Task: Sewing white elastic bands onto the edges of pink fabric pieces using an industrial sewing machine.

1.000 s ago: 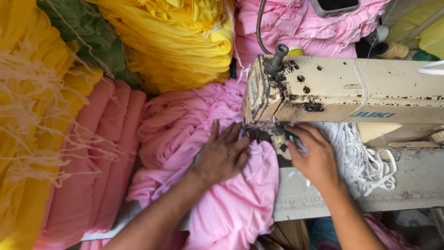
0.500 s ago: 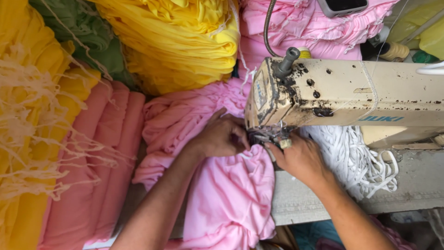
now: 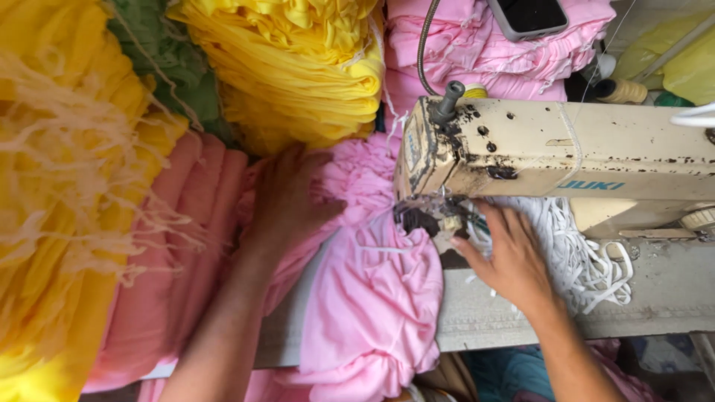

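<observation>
While the left hand [image 3: 287, 197] lies flat, fingers spread, on the pink fabric [image 3: 372, 298] (draped over the table's [image 3: 655, 298] front edge), the right hand [image 3: 510, 257] rests open-fingered beside the sewing machine [image 3: 558, 152].

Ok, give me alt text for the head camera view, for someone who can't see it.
A person's left hand presses flat on bunched pink fabric while the right hand rests by the needle of a worn cream sewing machine. Yellow fabric piles, salmon fabric and white cord surround them; a phone lies on folded pink cloth.
</observation>
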